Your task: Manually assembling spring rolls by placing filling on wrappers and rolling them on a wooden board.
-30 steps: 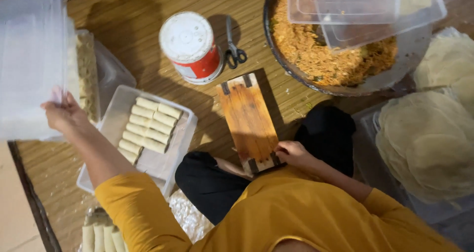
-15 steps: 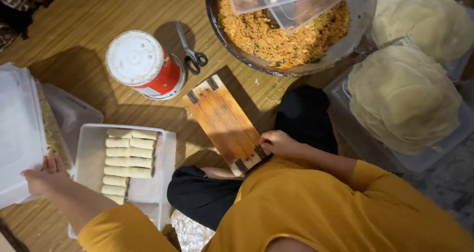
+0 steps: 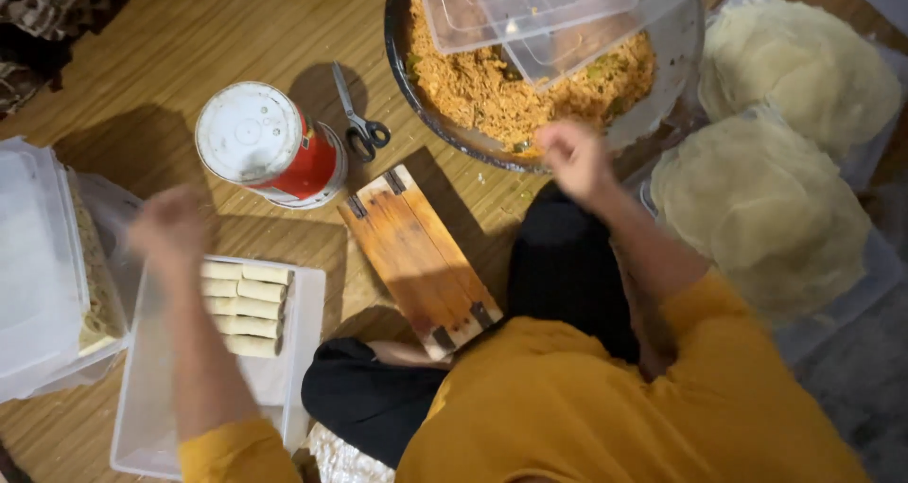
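My left hand (image 3: 170, 229) is blurred and hovers over the left end of a clear tray (image 3: 305, 351) that holds a row of pale rolls (image 3: 244, 296). Its fingers cannot be made out. My right hand (image 3: 573, 158) is raised at the near rim of a big dark pan (image 3: 402, 62) filled with orange shredded filling (image 3: 482, 86), fingers curled in with nothing visible in them. A wooden board (image 3: 416, 256) lies between my arms, and neither hand touches it.
A red can with a white lid (image 3: 263, 147) and scissors (image 3: 359, 123) lie behind the board. Clear plastic boxes (image 3: 530, 10) rest on the pan. Two stacks of round wrappers (image 3: 761, 209) (image 3: 804, 57) sit at the right. Lidded boxes (image 3: 38, 256) stand at the left.
My right hand has left the board's near end and risen to the pan's rim. My left hand has come off the boxes at the left and moved over the tray of rolls.
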